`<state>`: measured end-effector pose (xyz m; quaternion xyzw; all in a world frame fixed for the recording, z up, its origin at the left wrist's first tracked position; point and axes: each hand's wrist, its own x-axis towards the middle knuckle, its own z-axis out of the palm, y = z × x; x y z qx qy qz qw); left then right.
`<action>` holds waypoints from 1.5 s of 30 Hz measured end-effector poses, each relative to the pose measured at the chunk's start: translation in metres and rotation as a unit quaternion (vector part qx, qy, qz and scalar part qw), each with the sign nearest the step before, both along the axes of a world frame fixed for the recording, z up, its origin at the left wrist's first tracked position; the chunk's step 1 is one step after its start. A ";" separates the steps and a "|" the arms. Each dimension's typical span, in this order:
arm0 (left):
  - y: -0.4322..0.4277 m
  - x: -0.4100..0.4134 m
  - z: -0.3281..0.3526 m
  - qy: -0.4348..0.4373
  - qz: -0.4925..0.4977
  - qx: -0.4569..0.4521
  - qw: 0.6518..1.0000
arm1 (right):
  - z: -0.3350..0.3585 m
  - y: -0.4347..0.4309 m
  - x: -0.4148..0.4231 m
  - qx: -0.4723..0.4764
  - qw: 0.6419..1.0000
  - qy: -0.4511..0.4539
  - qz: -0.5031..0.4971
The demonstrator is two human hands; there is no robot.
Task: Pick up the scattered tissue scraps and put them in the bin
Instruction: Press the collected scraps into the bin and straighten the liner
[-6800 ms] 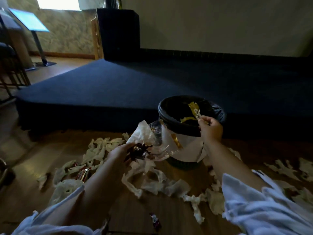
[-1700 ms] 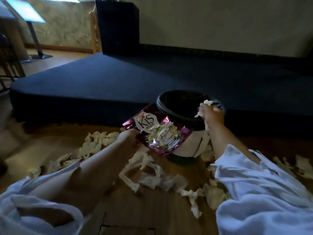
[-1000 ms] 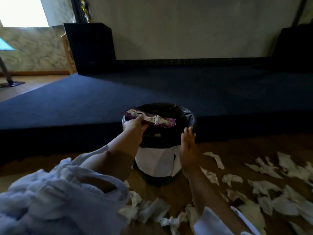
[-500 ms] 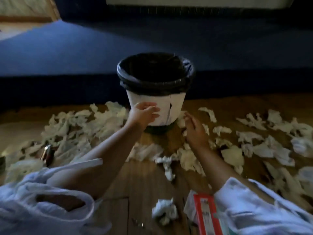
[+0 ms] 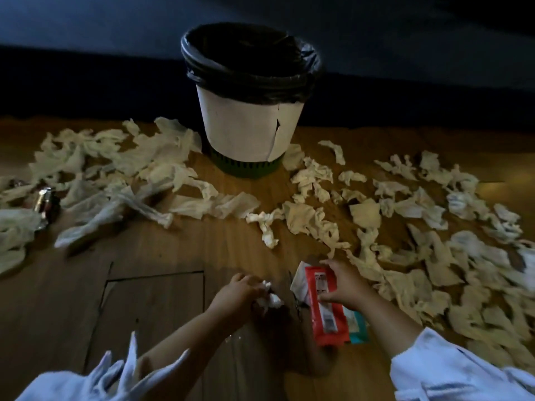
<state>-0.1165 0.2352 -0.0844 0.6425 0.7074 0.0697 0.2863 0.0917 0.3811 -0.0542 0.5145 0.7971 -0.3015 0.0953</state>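
Note:
The white bin (image 5: 246, 128) with a black liner stands on the wooden floor ahead of me. Several torn tissue scraps (image 5: 312, 221) lie strewn left and right of it. Low in the view, my left hand (image 5: 236, 293) grips a crumpled white tissue wad (image 5: 270, 298) on the floor. My right hand (image 5: 346, 285) pinches a red snack wrapper (image 5: 325, 311), with a white scrap and a teal wrapper (image 5: 359, 328) under it.
A dark blue raised platform (image 5: 115, 70) runs behind the bin. A shiny foil wrapper (image 5: 45, 198) lies among the scraps at the left. A rectangular floor panel outline (image 5: 156, 285) sits left of my hands.
Both hands came down from beside the bin to the floor near me. The left hand took hold of a tissue wad, the right took hold of the red wrapper. The view tilted downward.

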 end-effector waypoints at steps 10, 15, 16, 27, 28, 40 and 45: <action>0.003 -0.038 0.030 -0.162 0.213 0.090 0.959 | 0.012 0.018 -0.008 -0.091 0.993 0.058 -0.046; -0.019 -0.060 0.028 -0.198 0.175 -0.065 0.962 | 0.006 0.004 -0.023 -0.083 0.995 0.048 -0.031; -0.024 -0.061 0.025 -0.124 0.125 -0.067 0.982 | 0.002 0.000 -0.024 -0.067 0.997 0.035 -0.021; -0.042 -0.021 0.001 -0.007 0.009 -0.019 1.000 | 0.008 -0.012 -0.032 -0.112 0.993 0.035 -0.031; -0.043 -0.022 0.000 -0.028 0.030 -0.009 0.999 | 0.009 -0.012 -0.033 -0.110 0.993 0.036 -0.026; -0.025 -0.054 0.025 -0.251 0.458 0.085 0.848 | 0.035 -0.011 -0.066 -0.196 0.935 0.224 -0.195; -0.010 -0.078 0.058 -0.480 0.522 0.103 0.698 | 0.066 0.009 -0.091 -0.272 0.812 0.399 -0.328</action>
